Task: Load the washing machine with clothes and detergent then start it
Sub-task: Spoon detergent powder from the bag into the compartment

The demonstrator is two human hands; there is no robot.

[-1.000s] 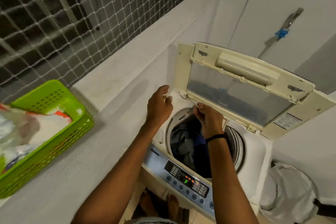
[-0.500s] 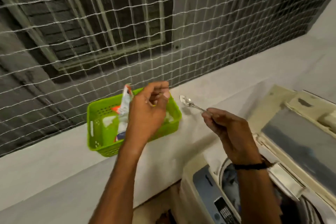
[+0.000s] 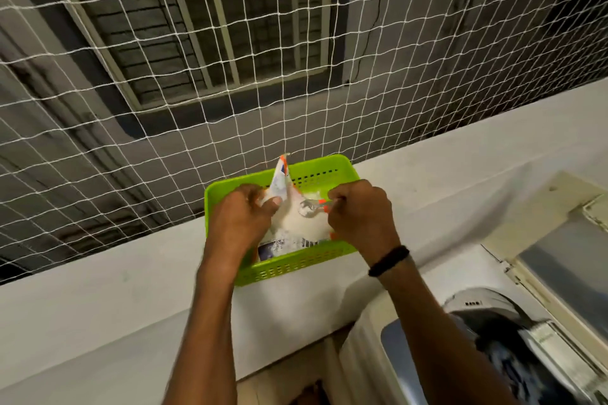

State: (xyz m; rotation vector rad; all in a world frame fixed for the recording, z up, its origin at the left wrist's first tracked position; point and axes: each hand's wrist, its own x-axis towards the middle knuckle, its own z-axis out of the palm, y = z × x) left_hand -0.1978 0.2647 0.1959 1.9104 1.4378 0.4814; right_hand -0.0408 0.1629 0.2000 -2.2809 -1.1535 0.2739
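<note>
A green plastic basket stands on the white ledge. In it lies an open detergent packet with white powder showing. My left hand pinches the packet's edge and holds it open. My right hand grips a metal spoon, whose bowl rests on the powder inside the packet. At the lower right is the top-loading washing machine with its lid raised; dark clothes lie blurred in the drum.
A white ledge runs across the view under a white rope net over a barred window. The machine sits below the ledge at the right. A foot shows on the floor at the bottom edge.
The view swung left from the machine to the basket. Both hands moved from the drum to the basket; the left took hold of the packet and the spoon went into the powder.
</note>
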